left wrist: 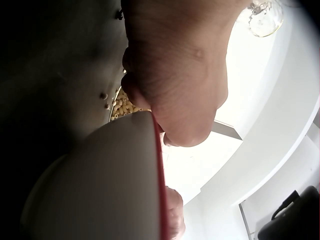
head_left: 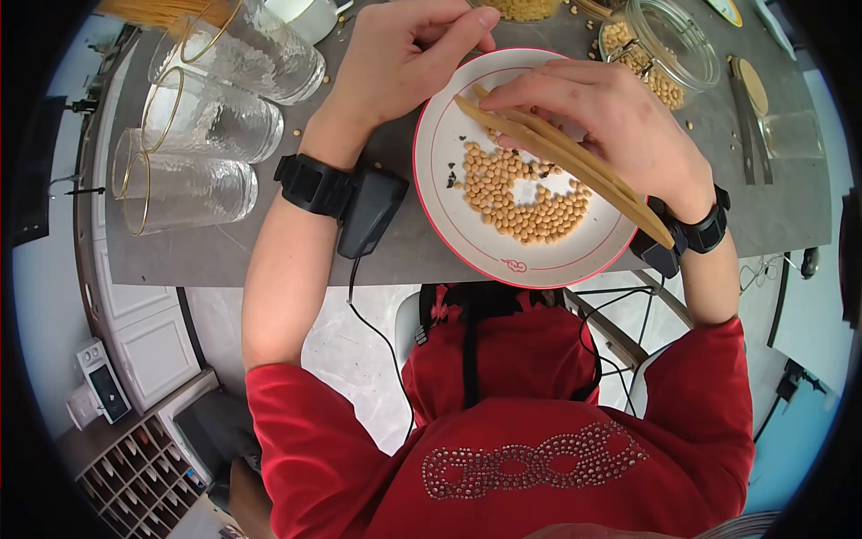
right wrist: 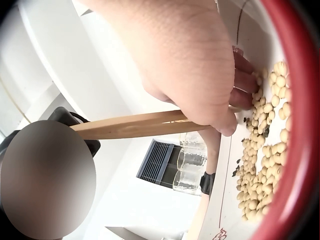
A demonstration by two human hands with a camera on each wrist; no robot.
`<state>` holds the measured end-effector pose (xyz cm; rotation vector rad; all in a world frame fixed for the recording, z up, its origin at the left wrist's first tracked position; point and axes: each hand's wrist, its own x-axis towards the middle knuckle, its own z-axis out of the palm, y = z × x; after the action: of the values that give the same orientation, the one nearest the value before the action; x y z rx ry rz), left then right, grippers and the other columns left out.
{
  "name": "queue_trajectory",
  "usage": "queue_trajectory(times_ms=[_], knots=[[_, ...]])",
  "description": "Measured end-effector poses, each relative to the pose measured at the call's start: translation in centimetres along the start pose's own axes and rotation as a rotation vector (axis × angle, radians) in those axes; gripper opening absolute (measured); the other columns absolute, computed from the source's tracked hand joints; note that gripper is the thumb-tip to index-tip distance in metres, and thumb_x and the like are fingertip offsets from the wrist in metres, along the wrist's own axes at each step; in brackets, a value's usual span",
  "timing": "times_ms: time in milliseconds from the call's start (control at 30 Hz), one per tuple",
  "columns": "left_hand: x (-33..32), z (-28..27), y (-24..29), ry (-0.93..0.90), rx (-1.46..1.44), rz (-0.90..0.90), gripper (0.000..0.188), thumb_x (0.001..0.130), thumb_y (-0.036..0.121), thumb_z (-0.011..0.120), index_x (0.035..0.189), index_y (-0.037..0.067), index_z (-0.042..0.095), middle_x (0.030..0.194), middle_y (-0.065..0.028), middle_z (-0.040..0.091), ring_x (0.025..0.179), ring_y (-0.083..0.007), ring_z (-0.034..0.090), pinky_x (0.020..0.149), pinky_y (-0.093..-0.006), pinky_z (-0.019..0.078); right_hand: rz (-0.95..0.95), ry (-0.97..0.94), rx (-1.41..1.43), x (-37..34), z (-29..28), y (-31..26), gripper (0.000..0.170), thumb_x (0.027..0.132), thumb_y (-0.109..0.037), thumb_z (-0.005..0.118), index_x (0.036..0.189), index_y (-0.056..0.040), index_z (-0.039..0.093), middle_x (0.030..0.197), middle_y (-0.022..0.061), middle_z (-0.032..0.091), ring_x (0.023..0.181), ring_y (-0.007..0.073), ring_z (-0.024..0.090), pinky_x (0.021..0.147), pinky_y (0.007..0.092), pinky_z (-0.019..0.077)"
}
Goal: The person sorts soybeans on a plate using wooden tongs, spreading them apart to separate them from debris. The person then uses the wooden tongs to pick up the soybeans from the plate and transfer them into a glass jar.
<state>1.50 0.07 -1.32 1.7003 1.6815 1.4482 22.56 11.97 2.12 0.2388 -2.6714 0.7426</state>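
The right hand [head_left: 606, 117] is curled round the wooden tongs [head_left: 575, 166], gripping them near their tips, which stand slightly apart; I see nothing caught between them. The tongs slant over the right side of the bowl [head_left: 503, 263], while the fingers of that hand reach down to the beans [head_left: 539, 220]. The left hand [head_left: 409, 67] is bent beside the far rim; its fingertips are partly hidden, so I cannot tell whether it holds anything.

For good control, the right fingers should work lightly and take little at a time, since round beans would roll if pushed hard (the small dark bits [head_left: 451, 181] seem easy to bury, too). The tongs' long back end, reaching past the near-right rim, could knock the bowl on a wide turn of the wrist. The hand itself covers part of the beans from above, so a lifted palm would help the view.

Beyond the bowl, to the right, is the open glass jar [head_left: 689, 45] of beans, with stray beans around it. The drinking glasses [head_left: 202, 184] stand in the way of a wide leftward sweep, and the cable [head_left: 386, 344] hanging from the left wrist could snag.
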Motion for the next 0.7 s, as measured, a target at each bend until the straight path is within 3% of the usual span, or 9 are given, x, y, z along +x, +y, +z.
queue_trajectory(times_ms=[67, 167, 267, 367, 567, 700], knots=[[-0.01, -0.43, 0.0, -0.036, 0.096, -0.013, 0.032, 0.106, 0.026, 0.063, 0.093, 0.0, 0.077, 0.073, 0.0023, 0.07, 0.06, 0.0014, 0.051, 0.05, -0.0188, 0.037, -0.009, 0.008, -0.001, -0.11, -0.01, 0.01, 0.03, 0.084, -0.013, 0.075, 0.114, -0.011, 0.069, 0.09, 0.0137, 0.069, 0.08, 0.0367, 0.067, 0.068, 0.0448, 0.0526], [-0.04, 0.19, -0.22, 0.005, -0.016, -0.006, 0.032, 0.106, 0.025, 0.063, 0.094, 0.0, 0.077, 0.073, 0.0026, 0.069, 0.059, 0.002, 0.049, 0.049, -0.0185, 0.0355, -0.014, 0.004, -0.008, -0.04, -0.12, 0.03, 0.029, 0.085, -0.013, 0.074, 0.114, -0.0114, 0.069, 0.09, 0.0135, 0.069, 0.079, 0.037, 0.067, 0.067, 0.0447, 0.0527], [-0.14, -0.49, -0.16, -0.025, 0.075, -0.024, 0.031, 0.106, 0.024, 0.063, 0.095, 0.0, 0.077, 0.073, 0.0034, 0.069, 0.059, 0.0022, 0.048, 0.049, -0.0183, 0.0344, -0.013, 0.014, -0.03, -0.01, 0.12, -0.13, 0.028, 0.086, -0.013, 0.073, 0.113, -0.0116, 0.069, 0.089, 0.0133, 0.069, 0.079, 0.0371, 0.067, 0.067, 0.0446, 0.053], [-0.34, 0.45, -0.33, 0.071, -0.02, -0.029, 0.03, 0.106, 0.024, 0.063, 0.095, 0.0, 0.078, 0.072, 0.0045, 0.068, 0.059, 0.0026, 0.047, 0.049, -0.0183, 0.0334, -0.021, 0.022, -0.019, -0.12, 0.09, -0.05, 0.026, 0.087, -0.013, 0.072, 0.113, -0.0118, 0.07, 0.089, 0.013, 0.07, 0.078, 0.0368, 0.067, 0.066, 0.0444, 0.0533], [-0.42, -0.43, 0.21, -0.005, 0.057, -0.002, 0.029, 0.106, 0.023, 0.063, 0.096, 0.0, 0.078, 0.072, 0.0049, 0.068, 0.059, 0.0028, 0.047, 0.049, -0.0185, 0.0336, -0.022, 0.01, -0.017, 0.05, 0.2, -0.12, 0.025, 0.089, -0.013, 0.071, 0.115, -0.0119, 0.07, 0.088, 0.0133, 0.071, 0.077, 0.0364, 0.068, 0.066, 0.0447, 0.0533], [-0.46, -0.23, -0.3, 0.06, 0.007, -0.037, 0.03, 0.106, 0.024, 0.064, 0.094, 0.001, 0.078, 0.07, 0.0056, 0.067, 0.058, 0.0026, 0.044, 0.048, -0.0192, 0.0314, -0.048, 0.028, -0.021, 0.1, 0.12, -0.1, 0.026, 0.089, -0.013, 0.071, 0.114, -0.0114, 0.07, 0.088, 0.0136, 0.071, 0.077, 0.0366, 0.068, 0.066, 0.0446, 0.0532]])
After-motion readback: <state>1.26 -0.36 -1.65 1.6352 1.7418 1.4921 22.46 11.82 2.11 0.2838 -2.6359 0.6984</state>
